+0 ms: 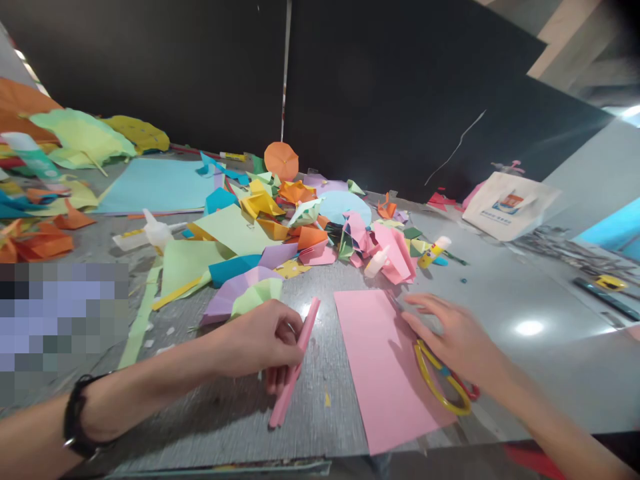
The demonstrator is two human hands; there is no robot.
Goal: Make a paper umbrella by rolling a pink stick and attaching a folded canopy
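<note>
Handling of folded paper at a grey table (225, 423), parts given from largest to smallest. For neat work, the bare stretch of tabletop nearest the person is best kept free of the heap of coloured paper (307, 237) beyond, so that loose pieces do not slip under the fold. The pink sheet (380, 373) lies flat between the two hands, its right part beneath the right hand (453, 327); it is best left unbent and unpressed. That hand is blurred, its fingers loosely extended and apart; whether they touch anything cannot be told. The scissors (444, 372), with yellow handles, lie just below its palm, over the sheet's right edge, and are best gripped by the handles alone. The narrow pink strip (293, 385), seemingly folded lengthwise, is pinched between thumb and fingers of the left hand (263, 340), left of the sheet and apart from it, tilted with its far end to the right. A light, even pinch should preserve its creases without crushing them. A small yellow scrap (327, 400) lies between strip and sheet.
</note>
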